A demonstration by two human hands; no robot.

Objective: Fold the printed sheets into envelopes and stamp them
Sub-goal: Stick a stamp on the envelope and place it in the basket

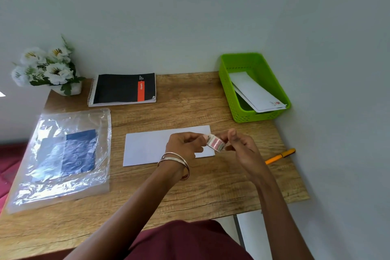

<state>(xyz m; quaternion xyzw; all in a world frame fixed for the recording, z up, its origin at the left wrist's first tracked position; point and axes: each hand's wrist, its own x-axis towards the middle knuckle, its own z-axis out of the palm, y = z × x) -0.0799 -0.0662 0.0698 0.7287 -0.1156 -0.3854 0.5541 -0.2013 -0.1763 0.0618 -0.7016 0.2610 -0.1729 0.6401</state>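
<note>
Head view: both my left hand (pixel 185 143) and right hand (pixel 242 145) pinch a stamp roll (pixel 215 143) over one unstamped envelope (pixel 147 145); finished stamped envelopes (pixel 256 93) fill the green basket (pixel 236 99) at the table's far right corner.

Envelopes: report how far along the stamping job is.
Done: stamped envelopes lie in the green basket. In hand: the right hand holds the stamp roll while the left hand picks at its end, above a white envelope on the desk. Left: stamping that envelope and binning it; whether more sheets remain cannot be told.
</note>
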